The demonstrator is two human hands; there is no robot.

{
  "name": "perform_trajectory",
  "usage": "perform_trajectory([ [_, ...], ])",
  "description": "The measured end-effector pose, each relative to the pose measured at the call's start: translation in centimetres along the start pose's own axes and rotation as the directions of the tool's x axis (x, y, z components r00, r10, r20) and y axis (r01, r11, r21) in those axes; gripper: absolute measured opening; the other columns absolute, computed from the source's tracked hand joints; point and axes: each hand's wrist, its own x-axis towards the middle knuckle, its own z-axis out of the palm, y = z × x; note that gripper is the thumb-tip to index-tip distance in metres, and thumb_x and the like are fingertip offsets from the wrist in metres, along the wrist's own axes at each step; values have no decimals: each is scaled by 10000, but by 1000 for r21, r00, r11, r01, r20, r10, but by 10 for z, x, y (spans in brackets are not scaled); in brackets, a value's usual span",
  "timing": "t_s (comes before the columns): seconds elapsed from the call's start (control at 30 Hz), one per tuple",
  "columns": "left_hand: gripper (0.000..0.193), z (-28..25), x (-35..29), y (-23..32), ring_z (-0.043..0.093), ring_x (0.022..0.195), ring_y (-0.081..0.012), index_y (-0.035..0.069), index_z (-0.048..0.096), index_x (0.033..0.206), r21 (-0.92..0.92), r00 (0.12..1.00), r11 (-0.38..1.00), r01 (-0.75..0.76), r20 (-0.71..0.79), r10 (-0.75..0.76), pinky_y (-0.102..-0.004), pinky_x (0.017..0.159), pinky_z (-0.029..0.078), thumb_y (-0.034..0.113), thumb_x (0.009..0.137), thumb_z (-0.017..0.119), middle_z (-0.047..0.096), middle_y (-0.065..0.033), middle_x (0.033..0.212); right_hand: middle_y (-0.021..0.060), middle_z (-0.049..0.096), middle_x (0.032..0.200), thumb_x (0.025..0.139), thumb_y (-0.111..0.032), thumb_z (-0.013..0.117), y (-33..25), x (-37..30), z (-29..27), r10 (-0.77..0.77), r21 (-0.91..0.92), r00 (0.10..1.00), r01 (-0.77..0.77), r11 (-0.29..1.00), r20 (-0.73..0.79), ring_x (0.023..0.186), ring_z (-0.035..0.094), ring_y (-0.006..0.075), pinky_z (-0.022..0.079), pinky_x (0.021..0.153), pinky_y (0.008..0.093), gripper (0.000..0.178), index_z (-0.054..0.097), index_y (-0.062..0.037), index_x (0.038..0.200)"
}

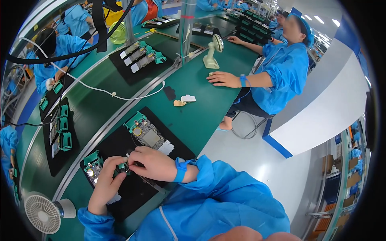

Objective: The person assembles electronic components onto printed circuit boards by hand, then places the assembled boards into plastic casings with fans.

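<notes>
My left hand (106,180) has its thumb and forefinger closed at the edge of a small green part (123,166) on a circuit board, most of which my hands hide. My right hand (155,162), with a blue wrist strap (181,170), is pinched close against the same part. A small white tip shows by its fingers; what it grips is hidden. Beside my left hand lies a circuit board with a green plastic end (92,161). Beyond my right hand another circuit board (152,136), with a green end and a round yellowish component, rests on the black mat (175,138).
A small white fan (42,213) stands at lower left. A metal rail (106,132) separates my bench from a line carrying black trays of boards (138,58). White and tan scraps (183,100), a white cable (132,98) and a desk fan (212,54) lie farther off. A co-worker (277,68) sits at right.
</notes>
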Motion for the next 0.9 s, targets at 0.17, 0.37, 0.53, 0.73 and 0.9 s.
perform_trajectory([
  [0.17,405,4,2,-1,505,1092,-310,33,529,1153,11,999,999,-30,-42,31,-355,959,396,-42,764,614,520,-140,1139,105,537,827,840,-177,632,9,3,1,-4,-35,1000,3,999,-24,816,569,318,471,691,434,115,575,-81,868],
  [0.37,424,7,2,-12,490,1118,-331,58,559,1175,76,993,994,-74,-86,80,-393,986,376,0,762,634,540,-141,1155,107,551,805,820,-176,652,5,10,8,-106,-269,989,75,960,-102,770,576,314,466,638,422,109,614,-86,868],
  [0.53,391,11,3,-23,500,1112,-311,63,558,1197,124,978,979,-162,-108,176,-388,974,376,57,814,631,553,-128,1144,128,559,792,830,-156,640,10,10,12,-55,-217,995,36,975,-80,771,578,338,466,647,441,103,590,-67,843],
  [0.73,474,19,-3,-25,483,1122,-388,46,474,1275,102,957,983,-154,-233,174,-431,964,404,78,828,627,476,-192,1204,154,526,784,856,-95,644,18,2,20,26,-47,997,-30,998,-73,721,542,338,420,624,402,119,559,-14,836],
  [0.9,375,13,-8,-9,552,956,-361,-1,552,1097,152,979,987,60,-203,-28,-409,828,466,214,814,670,543,-185,1003,138,505,767,865,-72,625,17,1,14,61,-1,998,-61,998,-10,702,518,303,410,631,374,132,535,7,809],
])
